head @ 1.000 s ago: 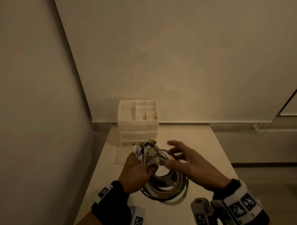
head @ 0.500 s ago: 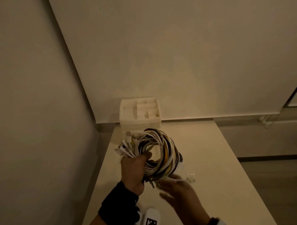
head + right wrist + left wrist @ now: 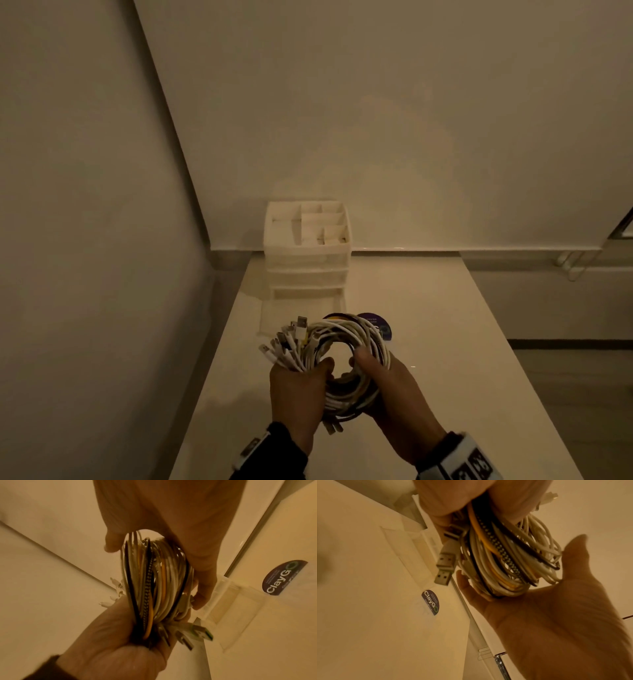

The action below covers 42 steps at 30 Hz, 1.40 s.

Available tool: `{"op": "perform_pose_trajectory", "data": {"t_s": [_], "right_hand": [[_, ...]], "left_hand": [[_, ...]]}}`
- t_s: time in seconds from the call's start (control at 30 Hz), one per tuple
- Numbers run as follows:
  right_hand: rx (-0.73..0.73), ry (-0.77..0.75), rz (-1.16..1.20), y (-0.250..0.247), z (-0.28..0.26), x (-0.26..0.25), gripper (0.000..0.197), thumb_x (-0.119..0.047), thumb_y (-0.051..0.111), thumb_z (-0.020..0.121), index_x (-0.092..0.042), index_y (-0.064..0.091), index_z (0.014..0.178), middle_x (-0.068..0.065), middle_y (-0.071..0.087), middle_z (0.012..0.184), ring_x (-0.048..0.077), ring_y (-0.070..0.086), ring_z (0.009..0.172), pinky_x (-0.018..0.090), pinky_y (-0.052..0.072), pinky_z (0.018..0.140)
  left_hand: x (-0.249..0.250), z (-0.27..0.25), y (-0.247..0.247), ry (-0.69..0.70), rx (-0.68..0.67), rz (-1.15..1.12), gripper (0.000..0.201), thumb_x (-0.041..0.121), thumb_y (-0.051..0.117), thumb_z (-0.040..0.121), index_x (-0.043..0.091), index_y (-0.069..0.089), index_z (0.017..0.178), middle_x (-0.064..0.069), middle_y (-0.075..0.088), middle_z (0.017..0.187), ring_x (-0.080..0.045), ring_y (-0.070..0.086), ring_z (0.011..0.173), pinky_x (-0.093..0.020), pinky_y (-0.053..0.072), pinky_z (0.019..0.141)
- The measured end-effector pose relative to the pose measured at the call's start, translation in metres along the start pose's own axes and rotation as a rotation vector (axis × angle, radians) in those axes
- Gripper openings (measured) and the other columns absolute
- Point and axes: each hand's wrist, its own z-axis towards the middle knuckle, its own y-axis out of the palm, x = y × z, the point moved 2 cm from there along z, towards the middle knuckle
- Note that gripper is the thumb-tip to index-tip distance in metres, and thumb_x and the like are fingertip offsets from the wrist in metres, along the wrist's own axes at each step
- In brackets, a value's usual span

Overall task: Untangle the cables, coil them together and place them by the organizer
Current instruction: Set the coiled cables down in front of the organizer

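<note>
Head view: nearest, both hands hold the coil [image 3: 346,370] upright above the near half of the table [image 3: 462,342]. The left hand [image 3: 298,394] is clamped round the near-left side, where the plug ends fan out. The right hand [image 3: 390,397], which a moment ago hung loose below the bundle, now cups the right side, thumb hooked through the opening. That suggests the coiling is done and only the placing remains. The coil looks like one tight ring of mostly white cables with black, yellow and a checkered braided strand among them, and USB plugs [image 3: 444,566] dangling at the underside. Just beyond it a dark round sticker [image 3: 376,325] lies on the table. Farthest, against the wall, stands the white organizer [image 3: 308,260], well apart from the coil.
</note>
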Motion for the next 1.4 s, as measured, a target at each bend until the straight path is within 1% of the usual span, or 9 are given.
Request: {"op": "perform_pose_trajectory", "data": {"t_s": [0.13,0.23,0.4,0.67,0.8,1.03,1.13,1.27,1.4], "right_hand": [[0.087,0.123,0.058,0.000,0.003,0.015,0.030,-0.026,0.061,0.091,-0.004,0.062,0.112,0.029,0.065,0.099,0.039,0.068,0.085,0.041,0.058,0.071],[0.090,0.223,0.094,0.001,0.005,0.024,0.023,-0.020,0.056,0.091,0.002,0.058,0.098,0.022,0.059,0.079,0.031,0.059,0.068,0.038,0.052,0.063],[0.057,0.310,0.091,0.002,0.011,0.036,0.017,-0.016,0.055,0.093,0.001,0.058,0.090,0.017,0.056,0.072,0.030,0.053,0.068,0.039,0.045,0.065],[-0.104,0.399,0.108,0.006,0.019,0.045,0.039,-0.011,0.069,0.074,0.008,0.061,0.108,0.028,0.061,0.097,0.044,0.061,0.090,0.054,0.053,0.081],[-0.101,0.425,0.081,0.002,0.037,0.050,0.046,-0.014,0.069,0.077,0.009,0.059,0.115,0.025,0.061,0.099,0.040,0.059,0.091,0.049,0.053,0.078],[-0.077,0.407,0.056,0.001,0.117,0.027,0.033,-0.013,0.064,0.086,-0.001,0.063,0.117,0.012,0.067,0.101,0.030,0.060,0.096,0.044,0.055,0.080],[-0.106,0.381,0.008,-0.002,0.163,0.012,0.029,-0.012,0.064,0.088,-0.010,0.064,0.117,0.009,0.068,0.108,0.029,0.060,0.103,0.043,0.052,0.084],[-0.080,0.330,-0.017,-0.011,0.226,0.015,0.033,-0.004,0.064,0.088,-0.013,0.064,0.120,0.010,0.068,0.114,0.028,0.062,0.104,0.039,0.052,0.078],[-0.055,0.343,0.009,-0.021,0.277,0.039,0.040,0.007,0.062,0.086,-0.013,0.063,0.121,0.014,0.068,0.114,0.032,0.063,0.104,0.040,0.055,0.075]], "left_hand": [[-0.006,0.004,-0.012,-0.013,-0.127,0.012,0.020,0.006,0.080,0.073,0.013,0.074,0.091,-0.004,0.076,0.082,-0.019,0.072,0.077,-0.033,0.057,0.069],[0.000,0.012,-0.027,-0.026,-0.298,0.004,0.029,0.012,0.079,0.076,0.015,0.072,0.103,-0.003,0.076,0.097,-0.020,0.071,0.092,-0.039,0.054,0.085],[0.000,0.021,-0.064,-0.378,-0.515,-0.059,0.056,0.021,0.084,0.058,0.003,0.070,0.109,-0.029,0.065,0.106,-0.043,0.064,0.098,-0.056,0.051,0.089],[-0.021,0.038,-0.095,-0.422,-0.507,-0.149,0.037,0.010,0.077,0.063,0.007,0.076,0.100,-0.027,0.066,0.111,-0.045,0.062,0.102,-0.058,0.050,0.089],[-0.017,0.054,-0.088,-0.408,-0.507,-0.079,0.034,0.013,0.075,0.066,0.009,0.076,0.099,-0.018,0.071,0.095,-0.035,0.066,0.087,-0.045,0.055,0.072],[0.010,0.134,-0.053,-0.337,-0.505,-0.008,0.018,0.013,0.072,0.074,0.006,0.075,0.090,-0.014,0.069,0.086,-0.026,0.067,0.076,-0.038,0.054,0.066],[0.017,0.180,-0.029,-0.313,-0.503,-0.012,0.014,0.005,0.062,0.085,0.006,0.076,0.083,-0.017,0.066,0.091,-0.028,0.064,0.079,-0.041,0.052,0.071],[0.008,0.227,-0.001,-0.284,-0.512,-0.039,0.030,-0.005,0.053,0.091,0.014,0.074,0.102,-0.012,0.071,0.100,-0.026,0.066,0.089,-0.040,0.053,0.069],[-0.023,0.273,0.014,-0.270,-0.505,-0.053,0.034,-0.007,0.059,0.086,0.013,0.071,0.110,-0.020,0.064,0.120,-0.037,0.059,0.111,-0.047,0.051,0.079]]}}
